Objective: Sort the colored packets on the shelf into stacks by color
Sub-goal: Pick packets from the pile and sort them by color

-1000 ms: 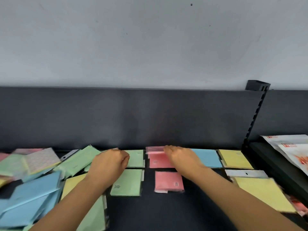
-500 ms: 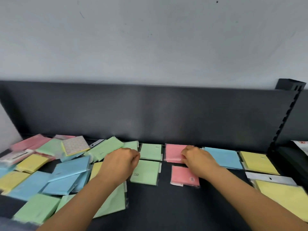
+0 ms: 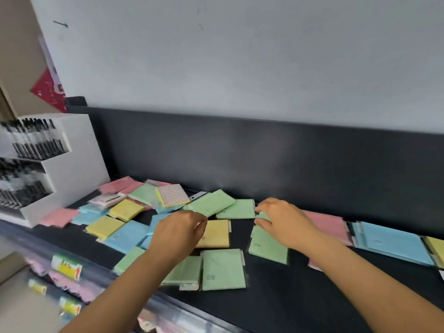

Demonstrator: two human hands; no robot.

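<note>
Coloured packets lie on the black shelf point(image 3: 300, 296). My left hand point(image 3: 179, 233) is curled, resting over the left part of a yellow packet point(image 3: 217, 234). My right hand point(image 3: 284, 221) hovers with thumb and fingers apart at the corner of green packets point(image 3: 237, 209), just above another green packet point(image 3: 268, 246). More green ones point(image 3: 223, 269) lie near the front edge. Right of my right wrist sit pink packets point(image 3: 329, 227), a blue stack point(image 3: 389, 243) and a yellow one point(image 3: 436, 248). A mixed jumble point(image 3: 125, 210) of pink, yellow, blue and green covers the left.
A white display box of black pens point(image 3: 72, 164) stands at the shelf's left end. The black back panel point(image 3: 264, 159) runs behind everything. Below the front edge, a lower shelf holds wrapped goods point(image 3: 67, 267). A red item point(image 3: 49, 92) hangs on the wall at the left.
The view has swung left, showing the pen box. My right hand has left the pink packets and moved left to the green ones; my left hand now lies over the yellow packet.
</note>
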